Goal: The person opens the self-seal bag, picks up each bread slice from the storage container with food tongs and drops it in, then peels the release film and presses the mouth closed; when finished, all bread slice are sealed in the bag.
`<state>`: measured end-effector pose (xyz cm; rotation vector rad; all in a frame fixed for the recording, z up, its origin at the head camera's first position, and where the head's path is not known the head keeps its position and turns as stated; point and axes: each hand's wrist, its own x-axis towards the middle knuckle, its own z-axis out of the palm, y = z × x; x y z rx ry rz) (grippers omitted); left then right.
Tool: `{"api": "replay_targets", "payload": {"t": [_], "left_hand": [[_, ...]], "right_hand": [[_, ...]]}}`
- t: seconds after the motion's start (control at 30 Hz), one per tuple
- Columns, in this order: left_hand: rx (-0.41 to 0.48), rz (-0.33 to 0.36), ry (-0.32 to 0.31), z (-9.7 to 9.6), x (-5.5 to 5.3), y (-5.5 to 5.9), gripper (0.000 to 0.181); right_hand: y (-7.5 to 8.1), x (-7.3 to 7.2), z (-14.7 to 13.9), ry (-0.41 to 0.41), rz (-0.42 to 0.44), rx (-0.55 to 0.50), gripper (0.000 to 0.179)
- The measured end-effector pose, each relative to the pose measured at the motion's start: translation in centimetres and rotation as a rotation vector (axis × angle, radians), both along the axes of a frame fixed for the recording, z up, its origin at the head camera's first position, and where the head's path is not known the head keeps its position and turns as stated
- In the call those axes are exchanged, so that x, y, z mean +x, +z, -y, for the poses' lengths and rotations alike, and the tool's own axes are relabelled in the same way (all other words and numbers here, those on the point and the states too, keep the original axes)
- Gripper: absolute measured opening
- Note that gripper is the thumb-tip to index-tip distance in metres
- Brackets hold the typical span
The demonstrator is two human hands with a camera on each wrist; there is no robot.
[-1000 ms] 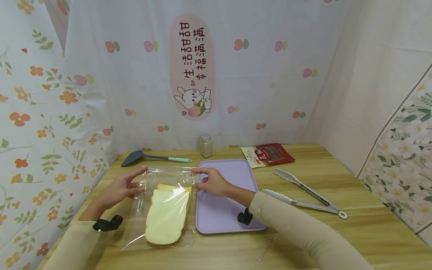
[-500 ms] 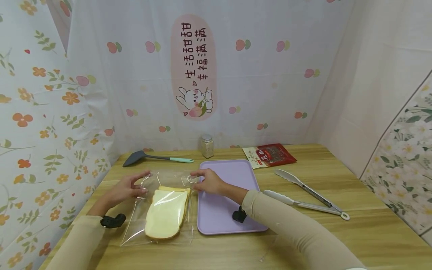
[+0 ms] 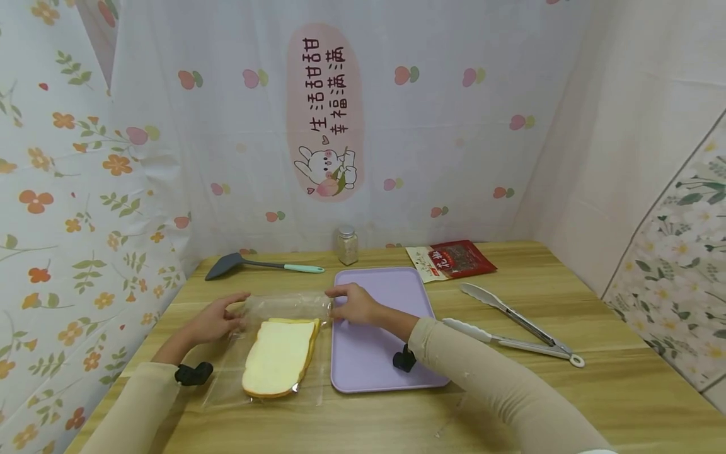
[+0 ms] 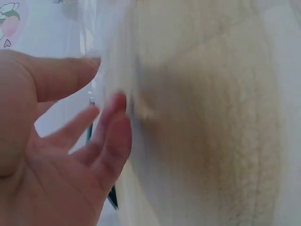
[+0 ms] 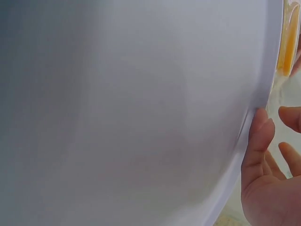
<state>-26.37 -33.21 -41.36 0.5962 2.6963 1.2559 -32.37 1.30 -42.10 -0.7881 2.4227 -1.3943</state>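
Two bread slices point(image 3: 279, 359), pale with a yellow-brown crust, lie stacked in a clear plastic bag point(image 3: 227, 384) on the table, left of a lilac tray point(image 3: 371, 366). At the bag's upper left corner is my left hand point(image 3: 214, 320). Its thumb and fingers are parted in the left wrist view, with film point(image 4: 87, 28) close to the thumb tip. By the upper right corner, over the tray's left edge, is my right hand point(image 3: 358, 306). The right wrist view shows its fingers point(image 5: 258, 136) against the tray rim, spread from the thumb. Whether either hand still touches film is unclear.
Behind the bag lies a dark spatula point(image 3: 229, 266) with a mint handle. A small capped jar point(image 3: 347, 246) stands at the back, with a red-and-cream seasoning packet point(image 3: 452, 260) to its right. Spread metal tongs point(image 3: 527, 325) lie right of the tray.
The bag's raised upper edge has come down and the bag with its bread now lies flatter on the table. Both hands have lowered with it and their fingers have loosened.
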Motion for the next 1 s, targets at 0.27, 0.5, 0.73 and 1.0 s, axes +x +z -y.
{"api": "replay_targets", "payload": {"t": [0.27, 0.5, 0.73, 1.0], "left_hand": [[-0.076, -0.187, 0.149, -1.6, 0.6, 1.2, 0.05], [-0.072, -0.248, 0.266, -4.0, 0.9, 2.0, 0.053], [-0.012, -0.29, 0.276, -6.0, 1.4, 2.6, 0.051], [0.062, -0.297, 0.29, -7.7, 1.9, 2.9, 0.051]], "right_hand": [[0.0, -0.6, -1.7, -0.045, 0.011, -0.032, 0.047], [0.2, -1.0, -3.4, -0.062, 0.009, -0.084, 0.047], [1.4, -0.5, -4.8, -0.084, -0.051, -0.198, 0.042], [1.9, 0.3, -5.9, -0.124, -0.116, -0.236, 0.043]]}}
